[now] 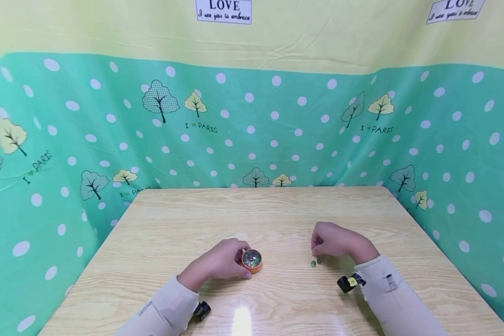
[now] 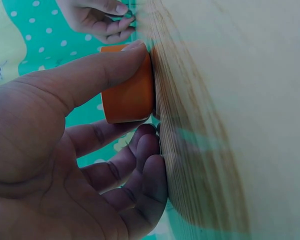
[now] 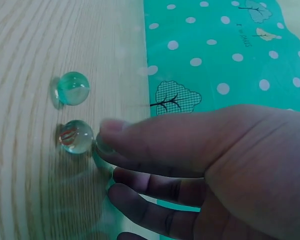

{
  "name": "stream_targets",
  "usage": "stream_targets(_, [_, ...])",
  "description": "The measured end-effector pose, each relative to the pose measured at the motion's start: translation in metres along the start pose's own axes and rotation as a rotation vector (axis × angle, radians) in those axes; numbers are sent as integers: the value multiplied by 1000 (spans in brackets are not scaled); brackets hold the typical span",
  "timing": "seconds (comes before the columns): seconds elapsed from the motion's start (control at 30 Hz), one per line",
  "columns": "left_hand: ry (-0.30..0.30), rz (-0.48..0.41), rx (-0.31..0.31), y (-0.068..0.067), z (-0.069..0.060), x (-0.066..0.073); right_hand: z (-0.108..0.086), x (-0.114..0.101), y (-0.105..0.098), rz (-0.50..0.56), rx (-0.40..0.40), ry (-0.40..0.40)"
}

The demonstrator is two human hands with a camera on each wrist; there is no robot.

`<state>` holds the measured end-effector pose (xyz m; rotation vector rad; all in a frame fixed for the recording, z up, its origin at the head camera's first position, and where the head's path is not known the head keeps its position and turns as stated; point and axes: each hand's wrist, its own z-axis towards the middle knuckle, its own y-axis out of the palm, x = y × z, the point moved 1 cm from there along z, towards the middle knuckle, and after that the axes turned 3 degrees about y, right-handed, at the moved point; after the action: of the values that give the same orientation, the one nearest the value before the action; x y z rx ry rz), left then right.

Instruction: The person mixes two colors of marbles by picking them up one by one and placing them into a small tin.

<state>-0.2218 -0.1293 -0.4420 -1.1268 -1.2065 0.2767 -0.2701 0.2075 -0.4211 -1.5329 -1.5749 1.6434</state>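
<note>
My left hand holds a small orange cup on the table, thumb on the near side and fingers at the far side. Several glass marbles lie inside it. In the left wrist view, the cup's orange wall stands between thumb and index finger. Off to the right, my right hand is low over the tabletop and pinches a clear marble, mostly hidden by the thumb. Beside its fingertips rest two loose marbles: a greenish one and one with a red swirl.
The light wood table reaches back to a green dotted curtain, which also hangs along the left and right sides. Each wrist wears a black camera, such as the right one. Light glares off the table's front.
</note>
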Motion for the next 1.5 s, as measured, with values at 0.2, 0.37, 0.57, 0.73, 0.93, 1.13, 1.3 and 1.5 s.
stream_targets(0.2, [-4,3,-1,0,0,0,5,2,0,-1,2,-100])
stream_targets(0.37, [1,12,1,0,0,0,5,1,1,-3,51,-94])
stream_targets(0.57, [16,-2,6,0,1,-1,2,-3,-1,6,106,-105])
stream_targets(0.73, [17,-14,8,1,2,-2,2,-8,-2,-7,140,-137])
stream_targets(0.93, [9,-16,1,4,1,-4,6,-11,4,-35,153,-155])
stream_targets(1.13, [16,-11,11,3,1,-4,6,-16,5,-34,161,-177])
stream_targets(1.3, [9,-7,7,3,1,-4,7,-18,5,-20,183,-187])
stream_targets(1.5, [16,-6,6,2,1,-2,10,-20,7,-14,247,-205])
